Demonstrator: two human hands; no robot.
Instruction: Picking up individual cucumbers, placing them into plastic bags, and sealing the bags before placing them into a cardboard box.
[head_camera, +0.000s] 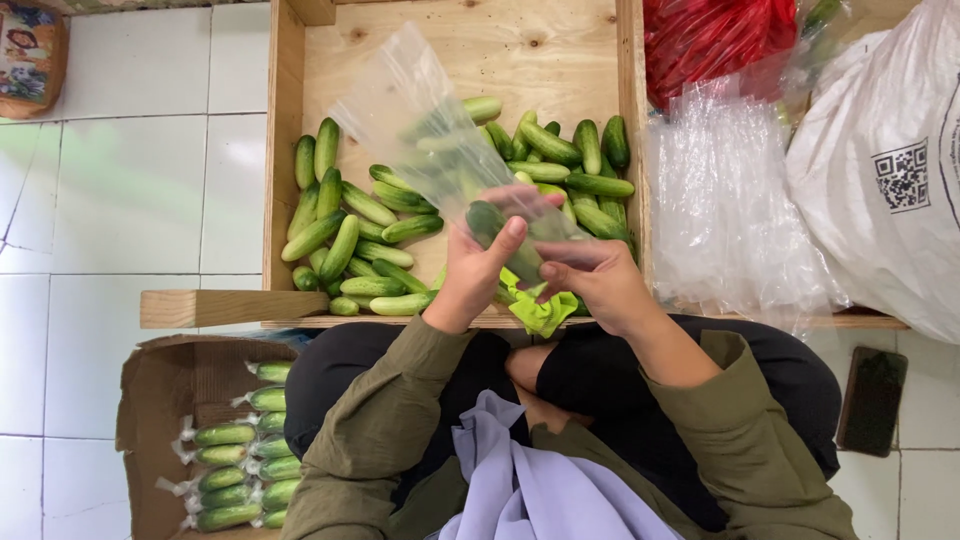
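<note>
White glazed tiles (130, 190) cover the floor, with dark grout lines between them; on them sits a shallow crate of pale unfinished wood (285, 150), its bare board showing at the far edge and loose cucumbers (350, 240) heaped along its near edge and toward its right wall; the person sits cross-legged at the crate's near edge; the left hand (478, 272) and the right hand (595, 280) are both pinched shut on a clear plastic bag (430, 130) that stands up over the crate's middle, with one cucumber (490, 222) inside at its lower end, though the film blurs how far in it sits; a lime-green cloth (540, 310) lies on the near rim under the hands; beside the crate's right wall lie clear bags (720, 210) and a white sack (880, 170); at the near left stands a cardboard box (160, 400) of bagged cucumbers (235, 470); a dark phone (872, 400) lies on the tiles at the right.
</note>
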